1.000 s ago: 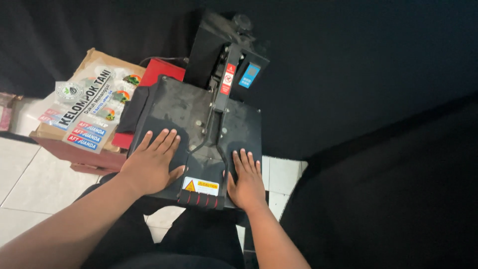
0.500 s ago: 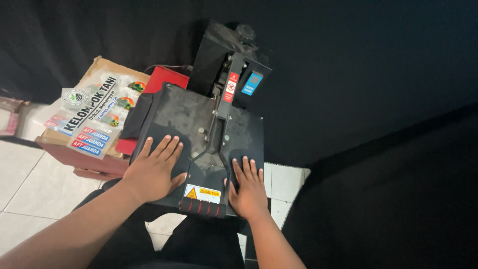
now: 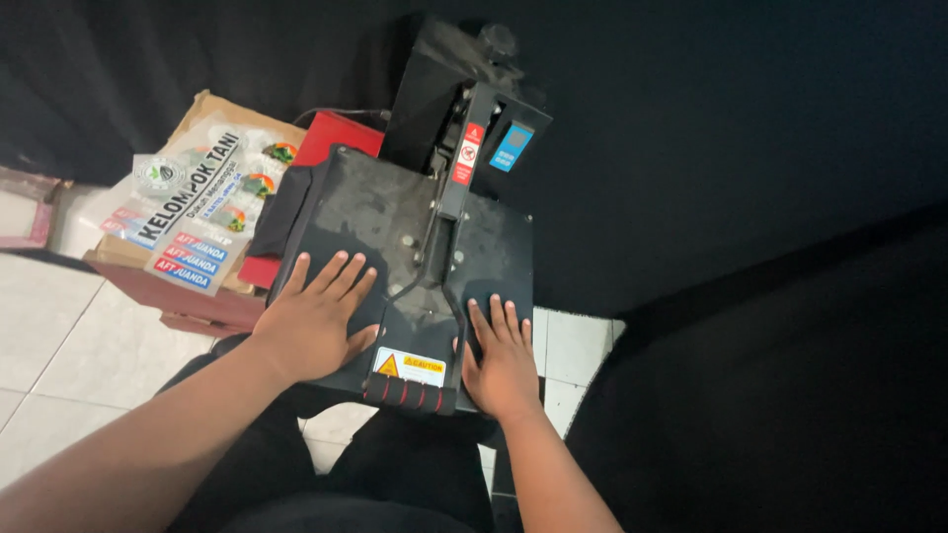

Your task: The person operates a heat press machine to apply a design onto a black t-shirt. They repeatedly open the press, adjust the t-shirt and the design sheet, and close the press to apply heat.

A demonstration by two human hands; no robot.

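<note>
Your left hand (image 3: 314, 321) lies flat, palm down, fingers spread, on the left half of the heat press top plate (image 3: 395, 237). It grasps nothing, just rests open on the metal. Your right hand (image 3: 502, 360) does the same on the right near corner of the plate, fingers together and pointing away from you, open and holding nothing. Between your two hands runs the press lever arm (image 3: 439, 257), which ends at the near edge in a black handle with red rings (image 3: 410, 393); neither hand touches that handle (right thumb is just beside it). A yellow warning sticker (image 3: 410, 366) sits on the plate just behind the handle. The press sits directly in front of you, low, over your lap, with its control box (image 3: 474, 118) at the far end, tilted up. Left of the press: a red box (image 3: 331, 138) partly hidden behind it, and a cardboard box (image 3: 212, 118) with printed sticker sheets (image 3: 183, 217) lying on top. White floor tiles (image 3: 49, 345) show at left; black cloth (image 3: 741, 197) covers the back and right.
</note>
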